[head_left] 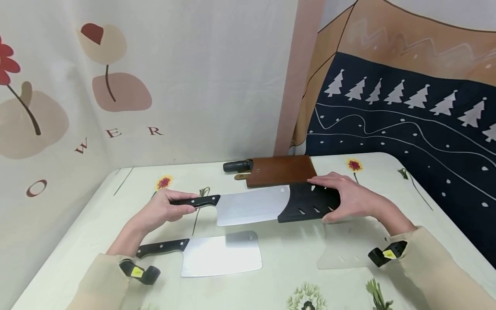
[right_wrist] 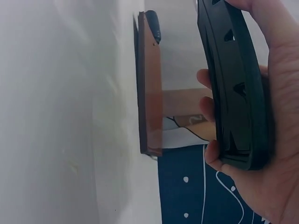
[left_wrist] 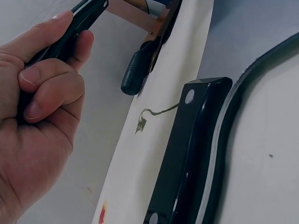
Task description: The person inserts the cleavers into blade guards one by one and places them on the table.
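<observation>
My left hand (head_left: 164, 211) grips the black riveted handle of a cleaver (head_left: 252, 206), held level above the table with its blade pointing right. A black blade cover with small triangular slots (head_left: 310, 202) sits over the blade's far end. Fingers along its top and thumb underneath, my right hand (head_left: 352, 198) holds that cover by its outer end. Below lies a second cleaver (head_left: 221, 254), bare, its handle partly behind my left wrist. In the left wrist view this lower handle (left_wrist: 187, 154) looms large in front.
A translucent blade cover (head_left: 341, 249) lies flat beneath my right hand. At the table's back is a brown leather sheath (head_left: 280, 170) with a black handle (head_left: 237, 166) sticking out of its left end. Printed curtains (head_left: 217, 86) hang close behind the table.
</observation>
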Tool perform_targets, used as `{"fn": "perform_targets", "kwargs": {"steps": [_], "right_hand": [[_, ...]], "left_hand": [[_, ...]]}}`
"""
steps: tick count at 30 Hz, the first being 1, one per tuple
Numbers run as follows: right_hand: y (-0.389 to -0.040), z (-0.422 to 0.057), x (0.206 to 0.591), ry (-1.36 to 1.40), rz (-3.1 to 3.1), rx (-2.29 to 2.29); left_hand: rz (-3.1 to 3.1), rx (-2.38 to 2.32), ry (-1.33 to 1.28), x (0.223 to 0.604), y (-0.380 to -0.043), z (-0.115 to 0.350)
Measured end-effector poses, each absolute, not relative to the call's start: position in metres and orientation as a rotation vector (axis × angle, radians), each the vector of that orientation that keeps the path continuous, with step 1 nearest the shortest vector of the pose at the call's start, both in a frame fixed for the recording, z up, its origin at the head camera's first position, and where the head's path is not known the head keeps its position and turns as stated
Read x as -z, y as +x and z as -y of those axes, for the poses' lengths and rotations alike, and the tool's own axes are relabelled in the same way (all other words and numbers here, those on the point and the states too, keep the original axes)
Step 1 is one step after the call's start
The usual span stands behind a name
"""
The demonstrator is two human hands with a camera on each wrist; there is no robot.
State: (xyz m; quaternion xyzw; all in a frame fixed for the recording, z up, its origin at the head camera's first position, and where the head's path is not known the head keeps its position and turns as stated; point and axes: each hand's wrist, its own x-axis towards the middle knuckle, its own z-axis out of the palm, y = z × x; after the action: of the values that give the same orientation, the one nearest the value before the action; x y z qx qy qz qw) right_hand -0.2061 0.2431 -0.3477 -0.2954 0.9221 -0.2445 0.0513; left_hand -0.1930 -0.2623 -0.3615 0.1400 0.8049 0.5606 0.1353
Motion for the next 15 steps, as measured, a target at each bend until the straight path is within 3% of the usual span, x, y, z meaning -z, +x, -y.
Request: {"fn": "perform_targets", "kwargs": {"steps": [15], "right_hand": [[-0.2,-0.233,0.349,-1.007,-2.782,0.749]], "left_hand": [[-2.32,-1.575,0.325,0.37,-0.198,0.25]]}}
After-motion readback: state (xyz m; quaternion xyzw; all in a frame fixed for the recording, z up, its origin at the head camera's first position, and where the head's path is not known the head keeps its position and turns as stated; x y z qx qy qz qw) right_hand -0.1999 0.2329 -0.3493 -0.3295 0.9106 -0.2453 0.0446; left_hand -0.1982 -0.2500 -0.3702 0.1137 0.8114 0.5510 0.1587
